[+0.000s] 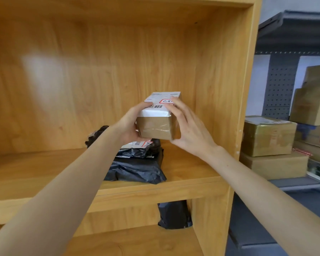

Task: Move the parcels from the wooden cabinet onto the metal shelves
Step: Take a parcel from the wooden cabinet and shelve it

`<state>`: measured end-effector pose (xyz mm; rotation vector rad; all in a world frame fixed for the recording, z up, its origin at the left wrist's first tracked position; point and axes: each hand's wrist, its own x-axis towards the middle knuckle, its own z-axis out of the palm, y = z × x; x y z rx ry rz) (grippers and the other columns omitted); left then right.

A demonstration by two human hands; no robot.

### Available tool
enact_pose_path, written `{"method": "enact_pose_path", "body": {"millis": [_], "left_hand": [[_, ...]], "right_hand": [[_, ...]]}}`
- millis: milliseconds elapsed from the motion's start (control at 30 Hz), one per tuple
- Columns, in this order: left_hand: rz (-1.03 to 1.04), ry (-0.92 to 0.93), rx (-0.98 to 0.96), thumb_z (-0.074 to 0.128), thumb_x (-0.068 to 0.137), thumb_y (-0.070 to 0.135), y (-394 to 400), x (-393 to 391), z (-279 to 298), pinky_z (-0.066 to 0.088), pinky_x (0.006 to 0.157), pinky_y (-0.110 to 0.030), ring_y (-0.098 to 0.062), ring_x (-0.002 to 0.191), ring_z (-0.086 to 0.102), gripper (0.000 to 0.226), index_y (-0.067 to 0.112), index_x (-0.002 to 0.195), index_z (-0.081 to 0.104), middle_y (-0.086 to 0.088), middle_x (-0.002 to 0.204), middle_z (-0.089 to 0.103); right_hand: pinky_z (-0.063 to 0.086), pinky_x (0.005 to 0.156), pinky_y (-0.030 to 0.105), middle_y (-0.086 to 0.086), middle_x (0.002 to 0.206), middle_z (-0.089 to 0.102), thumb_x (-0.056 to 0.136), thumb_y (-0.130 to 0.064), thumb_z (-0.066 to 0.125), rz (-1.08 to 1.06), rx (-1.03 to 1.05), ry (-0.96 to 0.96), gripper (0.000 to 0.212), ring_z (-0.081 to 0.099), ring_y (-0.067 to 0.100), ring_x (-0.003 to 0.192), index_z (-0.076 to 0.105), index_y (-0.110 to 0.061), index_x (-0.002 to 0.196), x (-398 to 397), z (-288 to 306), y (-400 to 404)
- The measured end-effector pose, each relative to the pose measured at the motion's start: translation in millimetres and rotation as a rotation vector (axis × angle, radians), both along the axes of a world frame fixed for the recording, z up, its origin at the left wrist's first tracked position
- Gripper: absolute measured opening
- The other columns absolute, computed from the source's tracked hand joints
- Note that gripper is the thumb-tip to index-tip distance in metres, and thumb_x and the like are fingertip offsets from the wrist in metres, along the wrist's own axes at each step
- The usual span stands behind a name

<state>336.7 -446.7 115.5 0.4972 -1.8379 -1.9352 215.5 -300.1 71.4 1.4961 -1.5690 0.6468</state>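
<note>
wall: pale, far right | pegboard panel: grey, perforated, against that wall | light: soft glare patch far left on wood-grain panel

One small cardboard box with a white label is in the wooden cabinet, along with two black plastic-wrapped parcels, one on each of two shelf levels. On the metal shelves at right at least five cardboard boxes are stacked; the frame edge cuts others off.
</note>
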Motion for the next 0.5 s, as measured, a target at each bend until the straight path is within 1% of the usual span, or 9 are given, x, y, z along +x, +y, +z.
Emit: {"method": "enact_pose_path", "body": {"millis": [67,133,167,200,267,300,333,400,500], "left_hand": [[0.044,0.115,0.0,0.062,0.084,0.045,3.8,10.5,-3.2,0.053,0.082,-0.04,-0.021,0.096,0.062,0.029,0.026,0.106,0.06,-0.002,0.106,0.065],[0.069,0.231,0.022,0.06,0.087,0.041,5.3,22.2,-7.0,0.052,0.089,-0.039,-0.017,0.097,0.063,0.023,0.027,0.105,0.061,0.002,0.102,0.069],[0.073,0.276,0.024,0.061,0.088,0.039,5.5,28.5,-10.2,0.052,0.09,-0.038,-0.016,0.098,0.064,0.025,0.025,0.108,0.061,0.002,0.103,0.07],[0.075,0.305,0.007,0.062,0.088,0.038,5.3,35.4,-13.8,0.052,0.09,-0.036,-0.016,0.1,0.064,0.031,0.023,0.115,0.059,0.002,0.106,0.07],[0.067,0.336,-0.047,0.064,0.087,0.036,5.3,49.2,-22.8,0.052,0.087,-0.033,-0.014,0.103,0.064,0.045,0.021,0.128,0.053,0.002,0.11,0.069],[0.061,0.349,-0.06,0.065,0.086,0.034,6.4,56.3,-27.4,0.052,0.086,-0.032,-0.013,0.103,0.064,0.048,0.021,0.13,0.05,0.002,0.111,0.069],[0.055,0.362,-0.06,0.066,0.085,0.033,7.2,63.4,-32.1,0.052,0.087,-0.031,-0.012,0.103,0.064,0.051,0.022,0.132,0.048,0.002,0.113,0.069],[0.039,0.385,-0.051,0.07,0.081,0.033,8.0,75.8,-40.9,0.051,0.088,-0.032,-0.015,0.106,0.064,0.06,0.022,0.135,0.045,0.001,0.116,0.067],[-0.017,0.377,-0.061,0.073,0.075,0.036,11.0,90.5,-50.3,0.049,0.095,-0.036,-0.017,0.113,0.061,0.072,0.023,0.138,0.042,0.0,0.122,0.065]], "right_hand": [[0.027,0.109,0.032,0.003,0.158,0.011,0.065,-0.035,0.087,-0.058,0.051,-0.13,0.118,0.026,0.02,0.141,0.003,-0.035,0.148,12.1,1.2,11.2],[0.025,0.107,0.029,-0.006,0.16,0.004,0.063,-0.046,0.085,-0.034,0.092,-0.407,0.127,0.02,0.01,0.142,-0.009,-0.043,0.147,26.2,-0.1,18.3],[0.024,0.106,0.028,-0.009,0.159,0.003,0.061,-0.049,0.086,0.021,0.1,-0.592,0.128,0.019,0.007,0.14,-0.009,-0.045,0.147,32.2,-1.6,18.9],[0.025,0.107,0.029,-0.009,0.159,0.006,0.058,-0.052,0.086,0.092,0.098,-0.789,0.129,0.021,0.008,0.14,-0.007,-0.046,0.148,38.9,-2.5,18.9],[0.032,0.108,0.036,-0.001,0.157,0.018,0.05,-0.06,0.083,0.231,0.086,-1.169,0.13,0.033,0.017,0.137,-0.001,-0.045,0.149,55.0,-1.8,17.6],[0.036,0.108,0.041,0.003,0.154,0.025,0.048,-0.061,0.081,0.305,0.087,-1.325,0.131,0.038,0.02,0.134,0.002,-0.042,0.15,63.7,-1.5,17.1],[0.039,0.108,0.044,0.006,0.152,0.031,0.047,-0.059,0.08,0.384,0.096,-1.439,0.13,0.043,0.022,0.131,0.003,-0.04,0.15,72.6,-2.0,16.7],[0.043,0.105,0.046,0.009,0.15,0.036,0.05,-0.053,0.079,0.508,0.114,-1.551,0.127,0.046,0.027,0.128,0.004,-0.037,0.152,90.6,-3.5,16.2],[0.045,0.103,0.046,0.01,0.145,0.043,0.056,-0.041,0.08,0.576,0.1,-1.611,0.117,0.05,0.029,0.125,0.012,-0.036,0.152,111.0,-7.7,14.7]]}}
